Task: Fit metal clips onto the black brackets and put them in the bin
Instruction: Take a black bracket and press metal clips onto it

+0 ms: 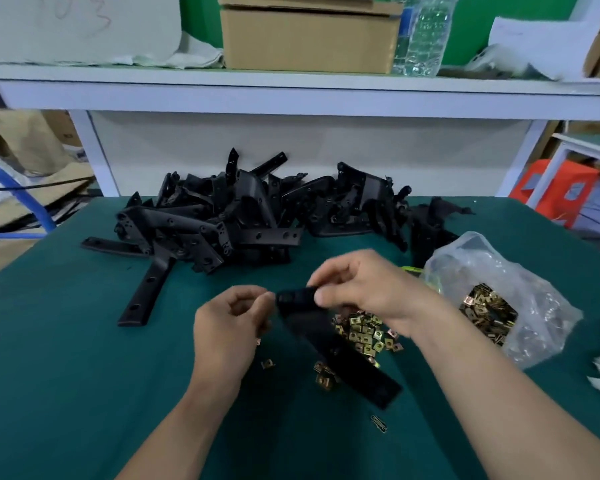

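At the right of the frame a clear plastic bag [492, 271] lies slumped open on the green table [66, 358], with a heap of brassy metal clips [489, 313] inside it. More loose clips [364, 336] are spilled on the table just left of the bag, at lower centre. Up top, a closed cardboard box [309, 36] sits on the white shelf [291, 88]; I can't see into it.

The right hand [364, 289] pinches the upper end of a long black bracket [326, 341] between thumb and curled fingers. The bracket hangs above the table at the middle of the frame, slanting down toward the lower right over the loose clips. The left hand [232, 323] has its fingers curled in, thumb and forefinger tips right at the bracket's upper end. It is too blurred to tell whether they pinch anything.

Behind, at upper centre, a pile of black brackets [222, 220] lies on the table.
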A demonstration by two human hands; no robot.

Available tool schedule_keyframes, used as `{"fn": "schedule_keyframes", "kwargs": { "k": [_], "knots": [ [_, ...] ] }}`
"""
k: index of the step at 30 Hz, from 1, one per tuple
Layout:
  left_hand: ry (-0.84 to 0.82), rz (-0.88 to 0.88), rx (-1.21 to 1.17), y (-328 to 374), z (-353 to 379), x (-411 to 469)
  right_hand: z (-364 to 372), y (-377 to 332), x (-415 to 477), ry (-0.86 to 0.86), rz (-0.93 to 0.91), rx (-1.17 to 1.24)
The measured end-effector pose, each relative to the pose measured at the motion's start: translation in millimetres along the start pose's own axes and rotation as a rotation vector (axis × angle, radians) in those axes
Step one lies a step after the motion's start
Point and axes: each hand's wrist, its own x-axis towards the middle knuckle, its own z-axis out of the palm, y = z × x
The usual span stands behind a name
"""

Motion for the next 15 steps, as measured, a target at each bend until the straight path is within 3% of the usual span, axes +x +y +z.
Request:
{"fn": "schedule_keyframes", "kwargs": {
  "k": [3, 6, 11, 13, 15],
  "knots": [
    [-0.066, -0.056, -0.025, 0.7, 5.6, -2.0, 10.1, 0.6, 0.6, -0.035, -0.037, -0.200],
    [-0.105, -0.224, -0.181, -0.5, 4.8, -1.9, 15.5, 0.3, 4.0, 0.134, -0.071, -0.268],
    [-0.030, -0.202, -0.234, -0.9, 2.5, 1.0, 26.8, -11.7, -6.4, 0.589, -0.379, -0.480],
    [-0.021, -0.206, -0.250, -1.9, 3.8, 2.3, 42.8, -15.2, -13.9, 0.669, -0.497, -0.672],
    [-0.004, -0.225, -0.244, -2.5, 4.2, 3.3, 67.7, -8.4, -22.7, 0.643, -0.497, -0.855]
  ]
}}
